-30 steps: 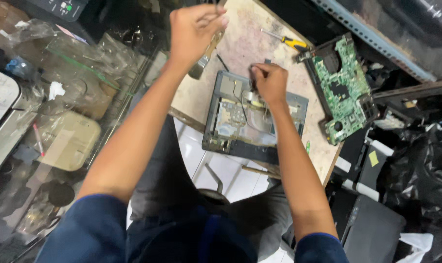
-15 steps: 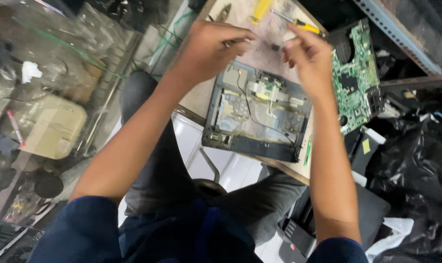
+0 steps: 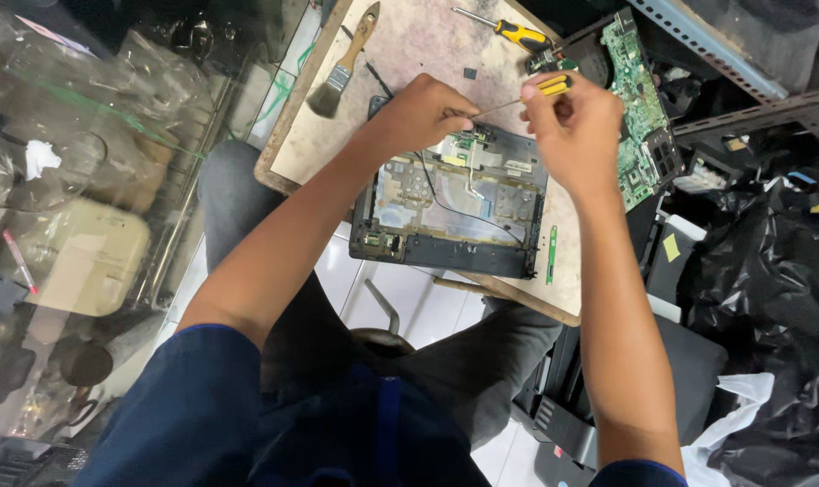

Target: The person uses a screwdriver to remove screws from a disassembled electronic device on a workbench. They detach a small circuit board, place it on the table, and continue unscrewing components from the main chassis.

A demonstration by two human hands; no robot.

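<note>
The person is sitting on a stool over a white tiled floor point(image 3: 427, 311), knees tucked under a worn wooden board point(image 3: 418, 45) serving as a bench. Nearest on that board, an opened laptop base point(image 3: 450, 203) is lying flat, dark frame and bare metal inside, with a black wire trailing across it. A thin green strip point(image 3: 551, 255) is lying just beside its edge at three o'clock.

The left hand point(image 3: 418, 113) is resting on the case's far edge, fingers curled and pinching narrowly at something too small to make out. The right hand point(image 3: 576, 126) is closed round a yellow-handled screwdriver point(image 3: 522, 97), its shaft pointing toward nine o'clock, tip meeting the left fingertips above the case.

Farther at twelve o'clock, a second yellow screwdriver point(image 3: 509, 32) is lying on the board; at eleven o'clock, a paintbrush point(image 3: 342, 63). A green circuit board point(image 3: 639, 108) is leaning at two o'clock against a metal rack point(image 3: 743, 63).

Crumpled clear plastic bags point(image 3: 85, 153) are crowding nine o'clock, black bags point(image 3: 770, 280) three o'clock.
</note>
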